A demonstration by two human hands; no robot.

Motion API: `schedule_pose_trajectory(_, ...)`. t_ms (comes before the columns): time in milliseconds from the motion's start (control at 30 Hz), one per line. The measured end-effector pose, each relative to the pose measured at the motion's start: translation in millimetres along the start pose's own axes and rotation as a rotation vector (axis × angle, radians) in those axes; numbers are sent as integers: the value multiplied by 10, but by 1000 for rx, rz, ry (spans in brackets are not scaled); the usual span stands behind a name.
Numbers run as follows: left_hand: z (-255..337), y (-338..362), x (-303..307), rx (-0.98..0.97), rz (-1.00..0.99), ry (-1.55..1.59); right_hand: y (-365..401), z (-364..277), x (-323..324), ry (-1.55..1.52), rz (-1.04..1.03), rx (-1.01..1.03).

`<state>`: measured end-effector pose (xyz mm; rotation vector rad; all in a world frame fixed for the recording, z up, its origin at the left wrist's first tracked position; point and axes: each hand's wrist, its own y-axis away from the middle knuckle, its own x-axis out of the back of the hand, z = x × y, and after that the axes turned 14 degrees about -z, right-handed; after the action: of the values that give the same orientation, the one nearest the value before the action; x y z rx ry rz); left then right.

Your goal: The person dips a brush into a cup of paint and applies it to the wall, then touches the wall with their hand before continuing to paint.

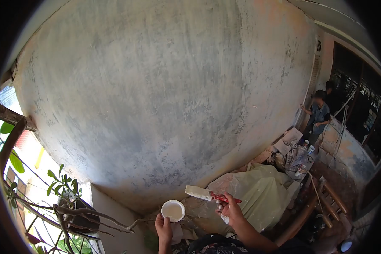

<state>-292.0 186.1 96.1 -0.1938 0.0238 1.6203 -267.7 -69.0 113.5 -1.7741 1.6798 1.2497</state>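
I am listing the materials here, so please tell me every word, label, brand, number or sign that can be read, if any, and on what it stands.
None: no text can be read in this picture.
White tub in the left hand: no lettering can be made out.
Red-handled tool in the right hand: no mark can be read.
Small containers in the background: too small and blurred to tell.

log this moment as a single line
left hand: holds white tub, pale material inside | right hand: holds red-handled tool | wall: patchy grey
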Motion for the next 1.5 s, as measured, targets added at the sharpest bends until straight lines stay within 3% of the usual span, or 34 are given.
schedule_pose_trajectory(100, 31, -61, -88, 5, -38, 19, 64, -135, -26, -5, -32, 45)
schedule_pose_trajectory(167, -2, -109, -130, 10, -51, 35, 169, -239, -188, 171, 100, 208)
schedule_pose_trajectory(200, -23, -137, -145, 18, -90, 34, 169, -256, -204, 176, 106, 194)
schedule_pose_trajectory(267, 52, -129, -211, 26, -119, 54, 176, -231, -224, 592, 77, 649)
schedule_pose_trajectory(367, 203, -141, -370, 15, -81, 8, 322, -454, -416, 1102, -37, 890)
schedule_pose_trajectory(467, 182, -117, -383, 38, -100, -19, 455, -585, -601, 1392, -136, 953)
schedule_pose_trajectory(600, 96, -86, -350, 61, -116, 8, 581, -556, -695, 1566, -226, 861)
schedule_pose_trajectory(1033, -67, 131, -258, 183, -89, -131, 651, -410, -749, 1734, -396, 790)
schedule_pose_trajectory(1200, -10, 184, -357, 173, -67, -76, 603, -456, -748, 2105, -525, 973)
schedule_pose_trajectory(1300, 37, 217, -361, 210, -62, -72, 639, -412, -760, 2200, -544, 905)
schedule_pose_trajectory(1500, -33, 267, -318, 240, -58, -176, 577, -361, -748, 2232, -638, 958)
